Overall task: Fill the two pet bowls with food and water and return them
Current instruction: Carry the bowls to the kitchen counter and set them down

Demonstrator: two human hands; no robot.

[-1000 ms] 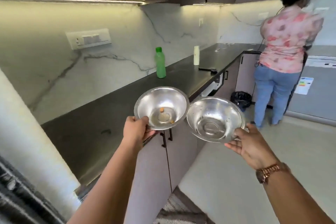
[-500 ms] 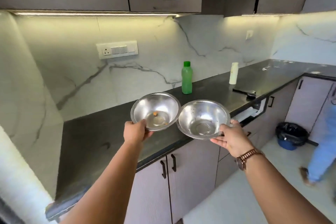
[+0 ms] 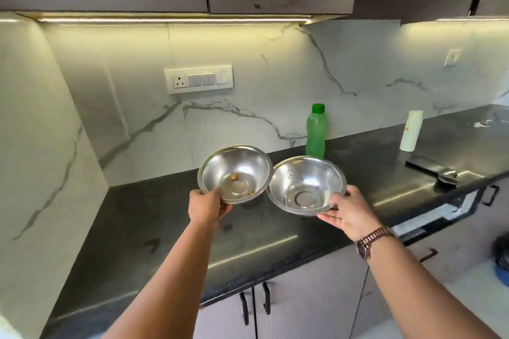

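Note:
Two steel pet bowls hang side by side above the black counter (image 3: 170,245), rims touching. My left hand (image 3: 207,205) grips the near rim of the left bowl (image 3: 242,165), which holds a few orange crumbs of food. My right hand (image 3: 347,212), with a watch on the wrist, pinches the near right rim of the right bowl (image 3: 308,176); that bowl has water droplets inside and no food. Both bowls tilt slightly toward me.
A green bottle (image 3: 316,132) stands by the marble wall behind the bowls. Farther right are a white bottle (image 3: 411,131) and a dark tool (image 3: 432,169) lying flat. Cabinet doors with black handles (image 3: 254,305) sit below; a bin (image 3: 502,259) is at far right.
I have turned left to face the counter and stepped closer. Both bowls moved forward over the countertop. The other person has left the view.

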